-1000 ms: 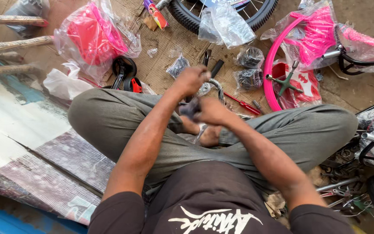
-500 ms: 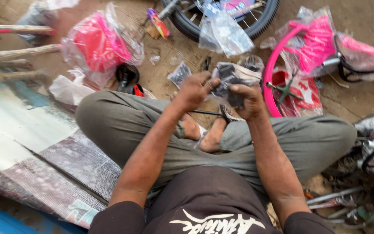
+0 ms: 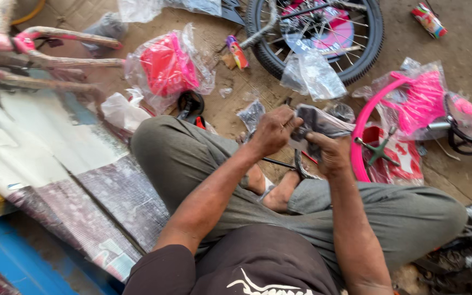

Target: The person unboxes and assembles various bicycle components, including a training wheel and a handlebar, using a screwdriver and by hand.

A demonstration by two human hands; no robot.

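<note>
A: Where is the plastic packet (image 3: pixel 323 121)?

B: We hold it above the crossed legs (image 3: pixel 323 218), near the pink wheel rim (image 3: pixel 363 136) at right. Our left hand (image 3: pixel 271 131) pinches its left edge; our right hand (image 3: pixel 331 155) clamps it from below.

A: How do we open it well?

B: We judge it best to keep both grips close together and pull apart evenly over the lap, so small parts land between the knees, not among the bagged pieces (image 3: pixel 312 74) farther off.
</note>
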